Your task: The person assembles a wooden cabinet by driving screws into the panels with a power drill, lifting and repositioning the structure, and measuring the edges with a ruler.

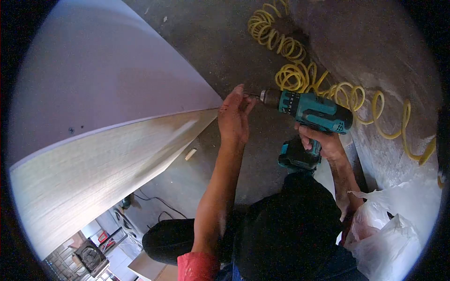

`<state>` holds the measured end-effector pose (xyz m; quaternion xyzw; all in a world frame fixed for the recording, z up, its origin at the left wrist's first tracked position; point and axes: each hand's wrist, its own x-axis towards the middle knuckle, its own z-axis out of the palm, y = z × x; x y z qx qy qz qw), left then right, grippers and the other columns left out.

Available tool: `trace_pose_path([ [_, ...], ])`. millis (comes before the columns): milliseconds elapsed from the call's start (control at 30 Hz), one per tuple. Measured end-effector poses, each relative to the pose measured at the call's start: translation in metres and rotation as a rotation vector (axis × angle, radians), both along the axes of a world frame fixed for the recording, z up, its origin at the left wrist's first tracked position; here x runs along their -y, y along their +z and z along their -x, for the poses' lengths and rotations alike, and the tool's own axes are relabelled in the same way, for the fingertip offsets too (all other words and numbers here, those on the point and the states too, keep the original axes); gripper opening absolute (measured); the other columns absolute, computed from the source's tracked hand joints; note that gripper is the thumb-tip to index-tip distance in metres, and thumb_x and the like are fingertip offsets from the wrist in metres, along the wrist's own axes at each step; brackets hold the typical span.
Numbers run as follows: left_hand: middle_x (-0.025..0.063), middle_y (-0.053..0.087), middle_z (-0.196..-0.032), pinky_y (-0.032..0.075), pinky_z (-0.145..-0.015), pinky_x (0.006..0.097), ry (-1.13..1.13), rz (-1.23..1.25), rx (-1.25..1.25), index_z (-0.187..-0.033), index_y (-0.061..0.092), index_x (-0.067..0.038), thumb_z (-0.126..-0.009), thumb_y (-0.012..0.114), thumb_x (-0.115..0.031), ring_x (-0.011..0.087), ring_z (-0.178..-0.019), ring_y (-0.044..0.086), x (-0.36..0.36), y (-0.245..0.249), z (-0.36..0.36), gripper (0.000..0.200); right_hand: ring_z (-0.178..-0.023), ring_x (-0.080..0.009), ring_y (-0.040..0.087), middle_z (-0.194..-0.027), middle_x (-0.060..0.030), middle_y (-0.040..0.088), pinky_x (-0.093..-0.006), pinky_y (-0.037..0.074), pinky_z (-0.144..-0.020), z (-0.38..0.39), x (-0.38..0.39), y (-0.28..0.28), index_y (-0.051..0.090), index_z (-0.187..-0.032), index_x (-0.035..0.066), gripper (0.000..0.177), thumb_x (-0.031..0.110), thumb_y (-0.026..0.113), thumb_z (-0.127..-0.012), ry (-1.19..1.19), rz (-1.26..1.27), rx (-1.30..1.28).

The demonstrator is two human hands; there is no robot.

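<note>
A teal and black cordless drill (318, 111) lies sideways across the view, its chuck pointing left. My right hand (323, 142) is wrapped round its grip, just above the battery. At the tip of the drill's bit, my left hand (236, 110) has its fingers pressed together beside the corner of a large panel; what they pinch is too small to make out. The panel has a pale purple-grey face (112, 70) and a light wood side (108, 168). A screw head and a small hole show in the pale face at the lower left.
A coiled yellow air hose (347, 93) runs behind the drill and down the right side. Translucent plastic bags (384, 234) lie at the lower right. A small wood offcut (191, 154) and a dark cable (161, 200) are on the concrete floor (187, 180).
</note>
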<state>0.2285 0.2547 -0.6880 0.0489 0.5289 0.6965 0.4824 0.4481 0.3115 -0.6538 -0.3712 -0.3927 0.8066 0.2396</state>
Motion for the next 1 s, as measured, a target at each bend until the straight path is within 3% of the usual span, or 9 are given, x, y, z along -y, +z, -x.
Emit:
trace_pose_path([
  [33, 0.0042, 0.065, -0.090, 0.054, -0.082, 0.0335, 0.091, -0.038, 0.134, -0.106, 0.062, -0.002, -0.091, 0.062, -0.017, 0.0140, -0.082, 0.064, -0.002, 0.004, -0.002, 0.021, -0.048, -0.0101, 0.048, -0.058, -0.0022, 0.053, -0.0243, 0.038, -0.046, -0.003, 0.000, 0.000, 0.062, -0.093, -0.002, 0.020, 0.013, 0.069, -0.082, 0.016, 0.002, 0.008],
  [233, 0.0042, 0.064, -0.088, 0.055, -0.082, 0.0317, 0.070, -0.127, 0.239, -0.101, 0.061, -0.004, -0.093, 0.059, -0.020, 0.0163, -0.084, 0.064, 0.006, 0.001, -0.004, 0.018, -0.048, -0.0095, 0.048, -0.058, -0.0013, 0.053, -0.0243, 0.039, -0.046, -0.007, 0.003, -0.002, 0.062, -0.094, -0.002, 0.020, 0.013, 0.069, -0.082, 0.032, 0.024, 0.003],
  [467, 0.0049, 0.064, -0.087, 0.057, -0.078, 0.0306, 0.066, -0.073, 0.212, -0.102, 0.060, -0.005, -0.094, 0.057, -0.019, 0.0162, -0.083, 0.065, 0.008, 0.009, -0.003, 0.017, -0.049, -0.0095, 0.048, -0.059, -0.0013, 0.053, -0.0238, 0.039, -0.046, -0.006, 0.005, -0.009, 0.062, -0.095, -0.002, 0.021, 0.014, 0.069, -0.083, 0.039, -0.040, 0.020],
  [767, 0.0040, 0.063, -0.093, 0.051, -0.084, 0.0346, 0.009, -0.093, 0.243, -0.109, 0.059, -0.004, -0.093, 0.059, -0.023, 0.0164, -0.090, 0.062, 0.004, 0.016, -0.020, 0.024, -0.050, -0.0119, 0.050, -0.059, -0.0036, 0.053, -0.0261, 0.041, -0.049, 0.000, 0.019, -0.022, 0.061, -0.095, -0.003, 0.020, 0.014, 0.065, -0.085, -0.016, -0.108, 0.048],
  [867, 0.0060, 0.066, -0.088, 0.052, -0.075, 0.0329, 0.083, -0.008, 0.092, -0.106, 0.063, -0.002, -0.091, 0.062, -0.024, 0.0175, -0.081, 0.064, 0.020, 0.004, -0.025, 0.027, -0.052, -0.0122, 0.050, -0.066, -0.0037, 0.055, -0.0257, 0.039, -0.049, 0.000, 0.018, -0.024, 0.061, -0.097, -0.002, 0.018, 0.011, 0.065, -0.086, -0.021, 0.032, -0.073],
  [933, 0.0065, 0.067, -0.074, 0.051, -0.067, 0.0311, 0.221, 0.523, -0.861, -0.093, 0.069, 0.001, -0.087, 0.066, -0.025, 0.0172, -0.068, 0.064, 0.040, -0.015, -0.009, 0.027, -0.052, -0.0123, 0.049, -0.064, -0.0034, 0.054, -0.0257, 0.039, -0.049, 0.003, 0.014, -0.020, 0.060, -0.097, -0.002, 0.019, 0.012, 0.064, -0.086, -0.018, 0.050, -0.113],
  [1000, 0.0081, 0.067, -0.065, 0.049, -0.064, 0.0288, 0.246, 0.662, -1.047, -0.077, 0.072, 0.003, -0.083, 0.071, -0.025, 0.0151, -0.061, 0.063, 0.058, -0.017, 0.022, 0.028, -0.051, -0.0124, 0.049, -0.062, -0.0031, 0.053, -0.0257, 0.039, -0.049, 0.006, 0.008, -0.017, 0.060, -0.097, -0.003, 0.020, 0.013, 0.063, -0.087, -0.031, 0.067, -0.149],
])
